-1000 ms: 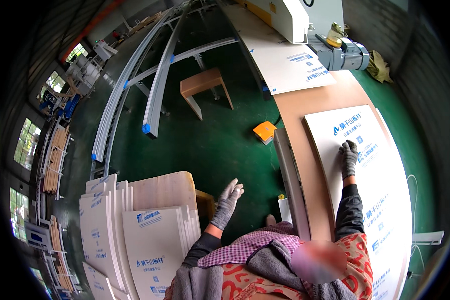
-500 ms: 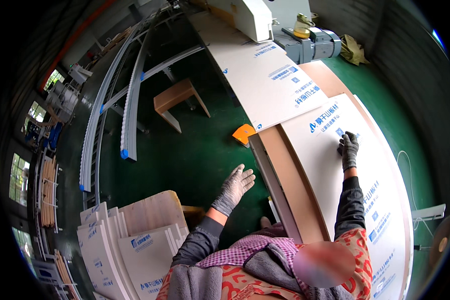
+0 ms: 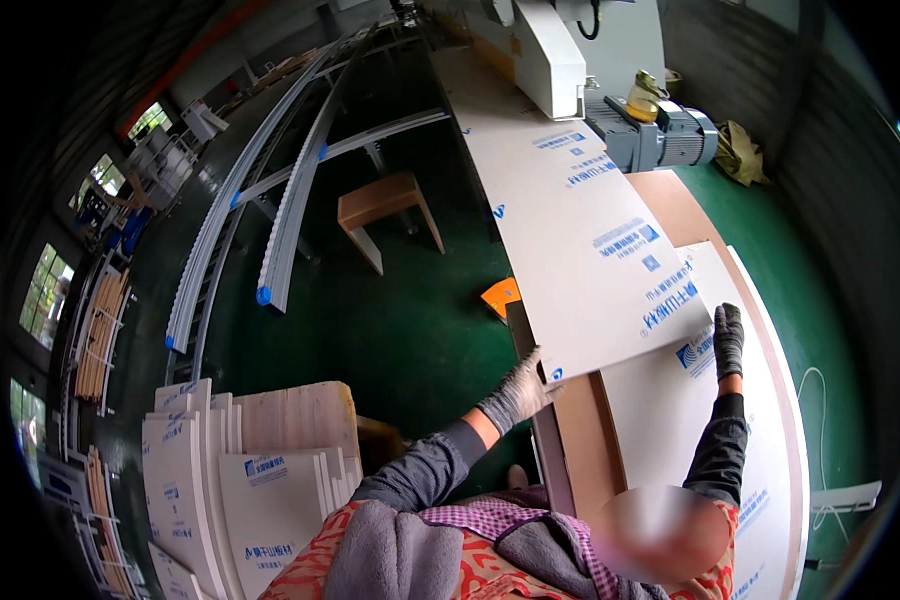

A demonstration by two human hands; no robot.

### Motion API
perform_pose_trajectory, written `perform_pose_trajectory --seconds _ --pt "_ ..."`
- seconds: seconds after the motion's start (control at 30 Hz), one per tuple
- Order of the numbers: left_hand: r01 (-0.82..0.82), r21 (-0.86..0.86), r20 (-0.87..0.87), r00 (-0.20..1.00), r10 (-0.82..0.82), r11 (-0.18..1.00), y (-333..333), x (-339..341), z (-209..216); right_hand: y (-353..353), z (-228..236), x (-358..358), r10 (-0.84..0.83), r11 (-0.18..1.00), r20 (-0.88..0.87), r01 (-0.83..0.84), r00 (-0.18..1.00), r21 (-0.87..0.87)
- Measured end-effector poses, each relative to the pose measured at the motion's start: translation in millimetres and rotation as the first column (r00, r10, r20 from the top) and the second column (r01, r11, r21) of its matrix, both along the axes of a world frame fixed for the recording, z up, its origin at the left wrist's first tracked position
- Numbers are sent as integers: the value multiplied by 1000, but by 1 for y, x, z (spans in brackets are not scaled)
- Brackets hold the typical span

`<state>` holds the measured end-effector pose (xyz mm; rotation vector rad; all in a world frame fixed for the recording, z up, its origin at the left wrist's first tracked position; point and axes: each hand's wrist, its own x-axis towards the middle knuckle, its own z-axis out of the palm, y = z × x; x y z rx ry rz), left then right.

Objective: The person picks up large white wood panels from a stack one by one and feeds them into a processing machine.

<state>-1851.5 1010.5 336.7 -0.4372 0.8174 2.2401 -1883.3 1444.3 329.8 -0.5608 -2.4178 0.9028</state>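
A long white panel point(image 3: 600, 230) with blue print reaches from the machine toward me. At its near left corner my left hand point(image 3: 522, 390), in a grey-white glove, is closed on the edge; its fingertips are partly hidden. My right hand point(image 3: 728, 342), in a darker grey glove, is at the near right corner with its fingers held together against the edge. Below the near end lie another printed white panel point(image 3: 660, 410) and a brown board point(image 3: 588, 425), which the upper panel partly covers.
Ahead stand a white machine housing point(image 3: 553, 65) and a grey motor point(image 3: 685, 135) with a jar point(image 3: 646, 97) on top. To the left are a metal roller rail point(image 3: 305, 220), a brown stool point(image 3: 380, 200) and upright panels point(image 3: 270, 500). An orange object point(image 3: 501, 296) lies beside the panel stack.
The upper white panel has slid toward me and covers more of the boards below. My left hand has come from the open air to its corner; my right hand has moved to its right corner.
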Motion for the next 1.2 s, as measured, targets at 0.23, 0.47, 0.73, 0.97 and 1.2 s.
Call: perform_pose_trajectory --seconds 0.23,0.47,0.73,0.97,1.2 --pt "9 197 69 997 -22 980 19 38 -13 13 3 9 162 978 168 -136 972 -158" --pt "-45 27 56 998 43 999 48 112 -26 -30 23 79 -32 988 365 -27 930 155" --pt "-63 66 78 995 58 996 76 197 -45 -8 25 172 -59 984 401 -14 914 175" --pt "-94 16 125 988 91 995 94 283 -41 13 14 247 -34 976 423 -62 905 210" --pt "-36 -34 -36 999 35 999 118 361 -44 40 7 326 -50 963 391 -59 919 262"
